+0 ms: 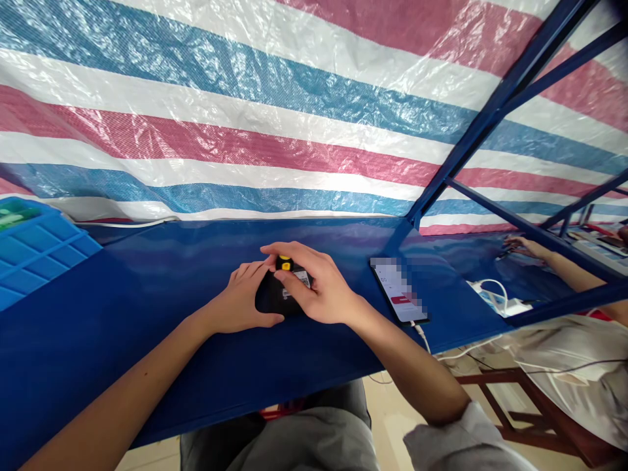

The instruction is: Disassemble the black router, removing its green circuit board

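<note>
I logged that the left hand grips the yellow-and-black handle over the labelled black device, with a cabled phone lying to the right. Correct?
Not quite: the head view shows the right hand gripping the yellow-and-black handle over the labelled black device; the cabled phone does lie to the right.

Loose grey sleeve (461,445), grey top (314,441), dark trousers (213,439)

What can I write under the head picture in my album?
Right hand grips a black-yellow handle over a labelled black object; left hand at its edge.
</note>
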The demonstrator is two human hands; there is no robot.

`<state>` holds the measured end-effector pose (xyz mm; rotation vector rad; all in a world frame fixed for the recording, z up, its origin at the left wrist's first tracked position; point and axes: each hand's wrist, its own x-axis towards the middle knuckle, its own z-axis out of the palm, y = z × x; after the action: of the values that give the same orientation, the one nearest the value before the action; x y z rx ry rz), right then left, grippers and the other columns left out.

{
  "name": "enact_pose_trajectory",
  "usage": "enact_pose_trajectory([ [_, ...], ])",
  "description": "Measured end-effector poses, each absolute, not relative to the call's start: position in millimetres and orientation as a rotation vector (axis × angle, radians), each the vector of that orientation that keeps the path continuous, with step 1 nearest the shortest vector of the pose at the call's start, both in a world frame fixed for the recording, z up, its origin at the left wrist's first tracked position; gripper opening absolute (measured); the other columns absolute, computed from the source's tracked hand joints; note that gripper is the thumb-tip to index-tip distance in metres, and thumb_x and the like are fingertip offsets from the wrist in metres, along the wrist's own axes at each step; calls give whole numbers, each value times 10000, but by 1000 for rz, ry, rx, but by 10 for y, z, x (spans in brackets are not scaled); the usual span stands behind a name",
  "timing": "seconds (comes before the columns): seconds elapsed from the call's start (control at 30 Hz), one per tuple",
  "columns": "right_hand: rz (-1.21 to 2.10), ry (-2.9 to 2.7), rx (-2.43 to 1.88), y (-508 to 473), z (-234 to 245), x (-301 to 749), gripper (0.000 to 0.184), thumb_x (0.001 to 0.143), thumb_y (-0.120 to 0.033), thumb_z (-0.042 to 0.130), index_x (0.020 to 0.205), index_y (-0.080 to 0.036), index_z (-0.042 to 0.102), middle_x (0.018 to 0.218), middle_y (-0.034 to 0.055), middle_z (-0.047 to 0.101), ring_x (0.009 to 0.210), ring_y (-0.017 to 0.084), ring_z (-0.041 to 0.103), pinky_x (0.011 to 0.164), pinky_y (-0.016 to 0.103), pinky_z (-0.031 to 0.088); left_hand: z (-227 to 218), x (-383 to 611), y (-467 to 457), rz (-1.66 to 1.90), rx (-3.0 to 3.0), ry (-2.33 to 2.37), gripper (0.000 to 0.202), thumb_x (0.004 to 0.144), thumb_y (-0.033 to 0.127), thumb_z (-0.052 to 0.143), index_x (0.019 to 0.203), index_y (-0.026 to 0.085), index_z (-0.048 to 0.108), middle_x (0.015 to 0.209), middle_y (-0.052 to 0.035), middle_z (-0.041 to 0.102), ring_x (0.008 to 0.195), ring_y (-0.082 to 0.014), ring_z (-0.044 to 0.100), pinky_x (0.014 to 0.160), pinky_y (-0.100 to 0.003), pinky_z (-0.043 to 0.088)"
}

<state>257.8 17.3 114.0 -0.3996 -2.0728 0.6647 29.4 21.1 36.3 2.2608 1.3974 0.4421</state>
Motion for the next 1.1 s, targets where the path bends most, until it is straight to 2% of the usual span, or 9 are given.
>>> enact_pose_trajectory([
  [0.07,723,-2058,-389,176,1113,2586,344,1088,-174,456,1419,-232,529,1265,103,745,1127,202,743,952,378,623,388,296,199,434,2263,1392,1117,746,771,780,1669,298,364,1654,-155,472,1578,-517,332,1267,-705,316],
  [0.17,659,-2058,-412,187,1101,2585,288,1064,-176,454,1319,-238,574,1238,96,745,1141,221,731,961,403,617,444,307,183,419,2255,1394,1088,748,745,795,1650,288,394,1642,-166,483,1574,-526,337,1249,-720,333],
  [0.3,535,-2055,-423,205,1148,2562,147,1016,-263,642,1154,-230,680,1157,94,735,1104,240,714,964,406,615,500,325,172,394,2241,1394,1004,748,741,799,1593,300,483,1614,-154,511,1569,-510,361,1260,-705,335],
  [0.43,645,-2104,-372,240,1169,2617,301,1060,-216,581,1338,-259,685,1221,77,761,1105,207,726,970,378,613,485,324,171,369,2231,1408,1004,747,769,775,1584,289,498,1647,-166,478,1579,-529,337,1256,-715,335],
  [0.57,727,-2081,-352,282,1137,2705,501,1050,-117,455,1515,-255,581,1263,75,760,1073,181,743,932,358,623,418,303,187,365,2234,1422,1132,752,782,752,1677,266,353,1692,-190,427,1594,-521,308,1255,-724,316],
  [0.77,507,-2062,-454,246,1194,2623,150,1038,-297,692,1157,-221,741,1126,81,752,1046,214,730,929,366,624,450,311,190,343,2235,1415,1108,747,791,761,1657,273,398,1704,-190,419,1621,-540,269,1278,-720,291],
  [0.87,554,-2127,-438,219,1246,2596,171,1080,-261,630,1214,-222,729,1136,79,757,1047,199,739,919,348,622,494,331,177,349,2235,1407,1097,751,780,766,1652,266,408,1677,-198,449,1606,-540,300,1280,-737,282],
  [1.0,679,-2148,-425,199,1268,2607,301,1061,-170,583,1353,-227,625,1280,86,757,1136,199,754,962,352,624,494,328,178,405,2247,1398,1000,732,767,781,1579,310,508,1593,-163,526,1543,-541,388,1235,-750,355],
  [1.1,736,-2150,-409,194,1260,2604,281,1045,-155,562,1315,-225,604,1295,90,761,1138,208,761,948,354,626,461,306,188,449,2262,1377,918,714,743,807,1502,329,582,1530,-140,568,1478,-527,455,1205,-747,396],
])
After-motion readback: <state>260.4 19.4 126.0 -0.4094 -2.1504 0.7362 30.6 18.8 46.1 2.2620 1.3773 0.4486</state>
